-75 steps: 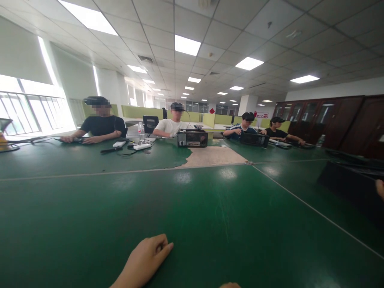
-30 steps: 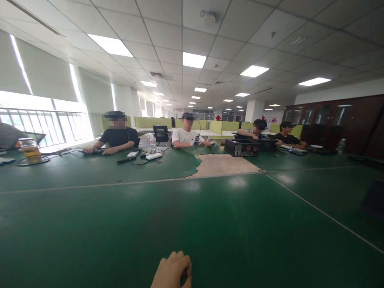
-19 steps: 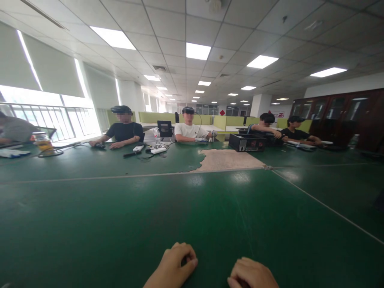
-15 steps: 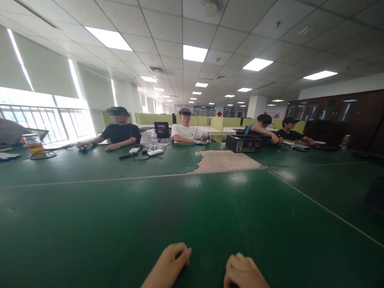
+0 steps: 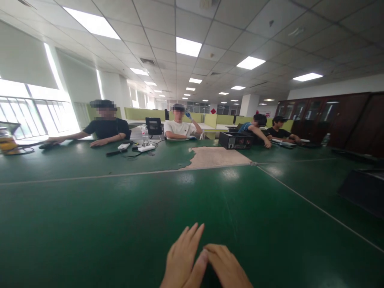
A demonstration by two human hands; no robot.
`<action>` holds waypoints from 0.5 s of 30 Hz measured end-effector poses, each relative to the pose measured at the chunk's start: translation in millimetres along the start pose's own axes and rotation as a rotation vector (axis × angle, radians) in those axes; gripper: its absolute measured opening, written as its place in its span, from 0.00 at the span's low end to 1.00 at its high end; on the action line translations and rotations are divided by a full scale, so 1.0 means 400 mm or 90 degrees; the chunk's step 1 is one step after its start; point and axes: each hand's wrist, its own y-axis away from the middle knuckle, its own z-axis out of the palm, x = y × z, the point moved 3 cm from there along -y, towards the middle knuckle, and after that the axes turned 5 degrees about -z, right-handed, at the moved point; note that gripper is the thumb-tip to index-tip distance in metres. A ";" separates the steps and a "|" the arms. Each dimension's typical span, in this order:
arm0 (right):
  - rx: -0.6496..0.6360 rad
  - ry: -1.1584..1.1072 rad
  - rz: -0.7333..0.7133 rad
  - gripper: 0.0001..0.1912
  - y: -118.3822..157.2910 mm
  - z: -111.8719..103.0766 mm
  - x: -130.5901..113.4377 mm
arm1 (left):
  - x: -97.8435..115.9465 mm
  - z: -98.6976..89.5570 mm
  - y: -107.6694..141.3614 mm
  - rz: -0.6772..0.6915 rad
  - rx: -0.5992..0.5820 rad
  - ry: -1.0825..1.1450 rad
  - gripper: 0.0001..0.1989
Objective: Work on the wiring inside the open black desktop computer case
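Low in the view, my left hand (image 5: pixel 184 254) is over the green table (image 5: pixel 120 216) with its fingers stretched out and nothing in it. My right hand (image 5: pixel 226 264) is close beside it, back upward, its fingertips at the left thumb. The right fingers point left and lie close together; their undersides are hidden, and no object shows in them. Only the bare green surface surrounds both hands.
Across the table sit several people. A black computer case (image 5: pixel 235 140) stands near the far edge, behind a torn beige patch (image 5: pixel 216 158). White devices with cables (image 5: pixel 146 148) and a clear bottle (image 5: pixel 145 136) are at far left-centre. A dark object (image 5: pixel 363 190) is at right.
My two hands have come together, and the left fingers have stretched out. The view has turned a little to the right. Across the table, a person's gloved hand has risen towards the head.
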 end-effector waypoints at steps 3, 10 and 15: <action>-0.025 0.168 0.126 0.26 0.012 -0.011 0.036 | -0.015 -0.015 0.002 -0.086 -0.044 -0.178 0.31; -0.057 0.181 0.161 0.18 0.014 0.012 0.072 | 0.007 -0.001 0.008 -0.123 -0.147 -0.270 0.32; -0.005 0.166 0.181 0.20 0.020 0.012 0.067 | 0.017 0.004 0.011 -0.113 -0.183 -0.251 0.31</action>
